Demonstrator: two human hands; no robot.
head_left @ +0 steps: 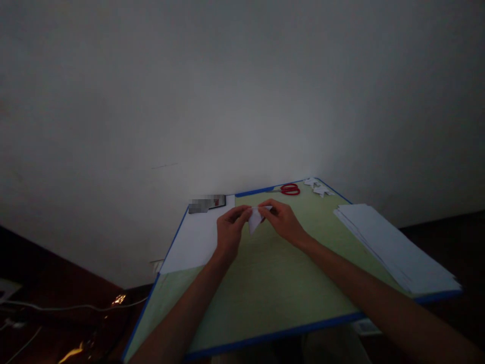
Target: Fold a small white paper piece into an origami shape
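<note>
Paper piece (255, 219), white and folded to a point, sits over the middle of a green, blue-edged bench (280, 288), pinched between the fingertips of left hand (229, 227) and right hand (282, 220). Small white shapes (321, 190) near the far right corner look finished; the piece appears partway folded, while stacked sheets (394, 247) at right lie flat, seemingly unworked. No brand, label or writing is legible, including on the red-handled scissors (290, 189).

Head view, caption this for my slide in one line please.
Left hand and right hand hold a small folded white paper over a blue-edged table, red-handled scissors lying beyond.
</note>
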